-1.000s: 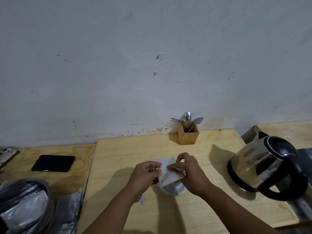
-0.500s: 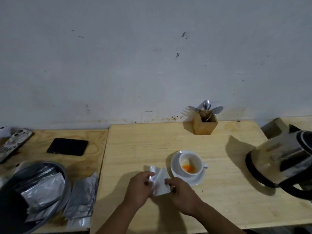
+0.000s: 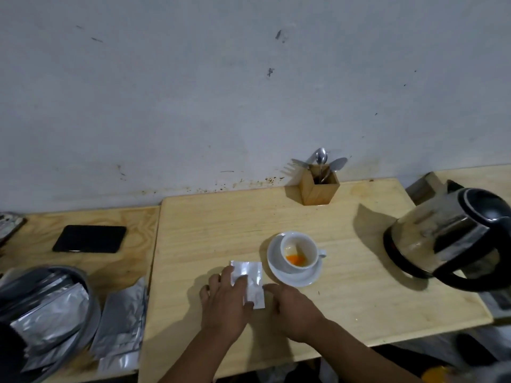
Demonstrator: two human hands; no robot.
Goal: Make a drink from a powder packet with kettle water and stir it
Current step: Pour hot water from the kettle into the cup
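While the packet (image 3: 250,280) lies flat on the table (image 3: 345,299), just left of the saucer (image 3: 293,275), left hand (image 3: 225,305) presses it with flat, unclenched fingers (image 3: 237,283). Right hand (image 3: 294,310) rests beside the packet's right edge, fingers curled; grip unclear. Cup (image 3: 300,252) on the saucer holds orange powder (image 3: 294,259). Kettle (image 3: 453,239) stands far right.

Low in the frame's centre, the left hand (image 3: 224,302) lies flat with fingers spread, the right hand (image 3: 294,310) beside it, palm down.
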